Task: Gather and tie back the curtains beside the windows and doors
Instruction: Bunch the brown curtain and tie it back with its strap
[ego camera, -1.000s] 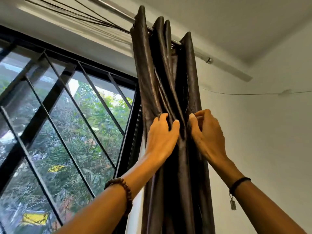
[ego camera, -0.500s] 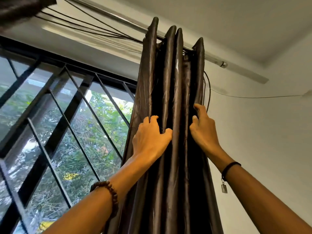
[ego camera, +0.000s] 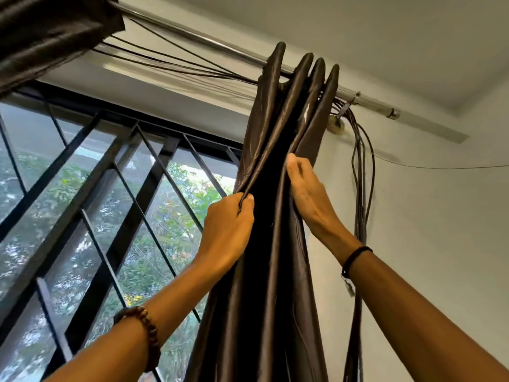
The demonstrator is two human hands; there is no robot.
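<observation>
The curtain (ego camera: 275,271) hangs bunched from the rod (ego camera: 192,35), long axis vertical, directly between both hands. The left hand (ego camera: 228,230) pinches the left folds. The right hand (ego camera: 308,199), slightly higher, grips the right fold. Gathering likely requires drawing both inward.

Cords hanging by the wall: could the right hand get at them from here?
Probably yes. The cords hang just to the right of the right hand, with only bare wall between them. The hand would first have to release the curtain it grips.
</observation>
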